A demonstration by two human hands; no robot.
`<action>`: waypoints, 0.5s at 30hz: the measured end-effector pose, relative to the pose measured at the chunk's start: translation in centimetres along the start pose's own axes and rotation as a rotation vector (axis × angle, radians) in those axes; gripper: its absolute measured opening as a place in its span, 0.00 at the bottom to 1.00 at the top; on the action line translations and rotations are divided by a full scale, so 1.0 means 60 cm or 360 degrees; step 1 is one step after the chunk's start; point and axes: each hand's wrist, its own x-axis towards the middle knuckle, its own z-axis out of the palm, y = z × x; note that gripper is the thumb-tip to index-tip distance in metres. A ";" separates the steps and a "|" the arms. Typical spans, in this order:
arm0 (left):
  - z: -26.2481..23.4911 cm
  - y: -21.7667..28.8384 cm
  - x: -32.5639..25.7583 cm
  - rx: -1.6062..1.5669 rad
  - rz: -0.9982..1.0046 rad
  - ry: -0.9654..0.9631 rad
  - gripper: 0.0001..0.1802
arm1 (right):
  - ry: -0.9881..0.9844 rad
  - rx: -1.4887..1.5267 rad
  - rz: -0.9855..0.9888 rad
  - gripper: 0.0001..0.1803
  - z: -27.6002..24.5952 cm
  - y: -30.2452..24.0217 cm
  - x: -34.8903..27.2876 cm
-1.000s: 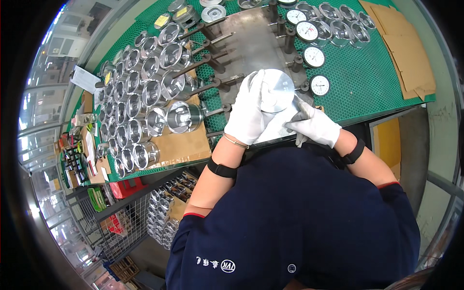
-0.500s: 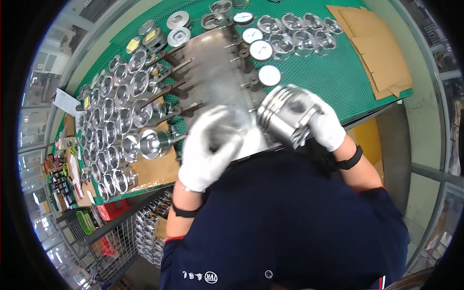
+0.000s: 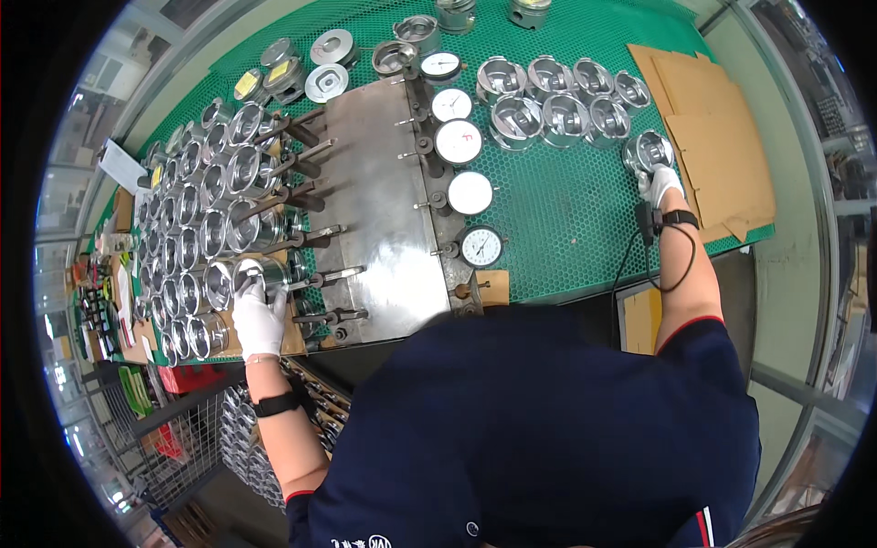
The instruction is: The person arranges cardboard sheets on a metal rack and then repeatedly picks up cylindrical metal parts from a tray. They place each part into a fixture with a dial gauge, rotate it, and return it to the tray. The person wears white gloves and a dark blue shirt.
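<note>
At the right of the green mat, my white-gloved right hand closes on the near side of a shiny metal piston, which stands with its open end up beside the cardboard. My left hand, gloved too, reaches to the near right corner of the crowded pistons on the left. Its fingers are hooked into the open end of a piston there. Between the two hands lies a grey metal surface plate with gauge arms on both sides. Round dial gauges line its right edge.
Several pistons stand in two rows at the back right. Flat cardboard sheets cover the mat's right end. More pistons, some with yellow labels, stand behind the plate. A wire cage of parts sits below the bench at left.
My right hand has carried its piston from the plate's near right side to the mat's far right. My left hand has moved left from over the plate to the crowded pistons.
</note>
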 end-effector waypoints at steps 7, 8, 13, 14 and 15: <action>0.016 0.018 0.007 0.0146 -0.0294 -0.0071 0.24 | -0.0010 0.0335 -0.0217 0.10 0.061 -0.033 0.096; 0.019 0.019 0.002 0.0186 -0.0381 -0.0156 0.25 | -0.0113 0.0320 -0.0246 0.12 0.057 -0.029 0.091; 0.029 -0.004 -0.021 -0.0104 -0.0340 0.0180 0.37 | -0.0310 0.0246 -0.0514 0.19 0.019 -0.004 -0.020; 0.023 -0.014 -0.025 -0.0264 -0.0441 0.0254 0.36 | -0.0248 0.0210 -0.0640 0.18 0.019 0.005 -0.062; 0.010 -0.022 -0.036 -0.0681 -0.0889 -0.0014 0.36 | -0.0354 0.0066 -0.0814 0.18 0.023 0.013 -0.109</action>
